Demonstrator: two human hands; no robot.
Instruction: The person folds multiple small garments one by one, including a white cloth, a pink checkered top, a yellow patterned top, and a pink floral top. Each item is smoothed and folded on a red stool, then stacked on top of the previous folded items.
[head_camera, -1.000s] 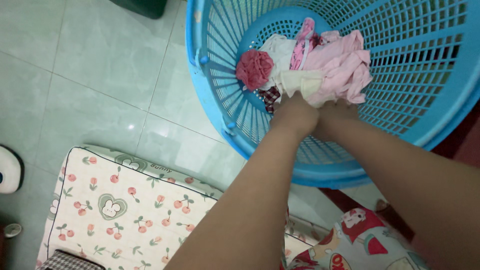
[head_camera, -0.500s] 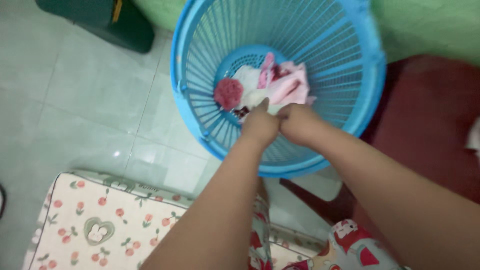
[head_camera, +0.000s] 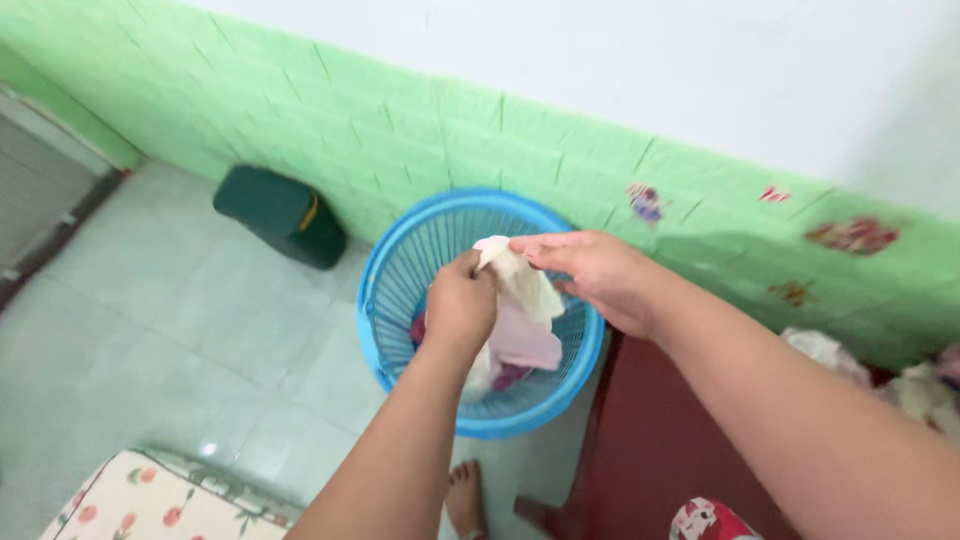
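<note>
- Head view, centre of the frame: a cream-coloured cloth (head_camera: 522, 283) is held up above a round blue laundry basket (head_camera: 392, 262), which stands on the pale tiled floor (head_camera: 180, 330) just in front of the green wall panel (head_camera: 420, 130).
- The left hand (head_camera: 460, 306) is seen as a closed fist, its fingers gripped around the left part of the cloth near its top edge.
- The right hand (head_camera: 592, 272) is placed just right of centre; the top edge of the cloth is pinched between thumb and fingers, and the fingers are pointed toward the left of the frame.
- Below the cream cloth a pale pink garment (head_camera: 524, 342) is seen hanging down toward the basket; whether it is a separate piece or joined to the cream cloth cannot be told.
- Darker red fabric (head_camera: 512, 376) is glimpsed lower in the basket, behind the left wrist.
- A dark green container (head_camera: 280, 215) is set on the floor against the wall, left of the basket and apart from it.
- A dark red piece of furniture (head_camera: 640, 450) is seen at the lower right, just beside the basket.
- A cushion with a cherry print (head_camera: 150, 500) is cut off at the lower left corner.
- A bare foot (head_camera: 464, 497) is seen on the floor at the bottom edge, below the basket.
</note>
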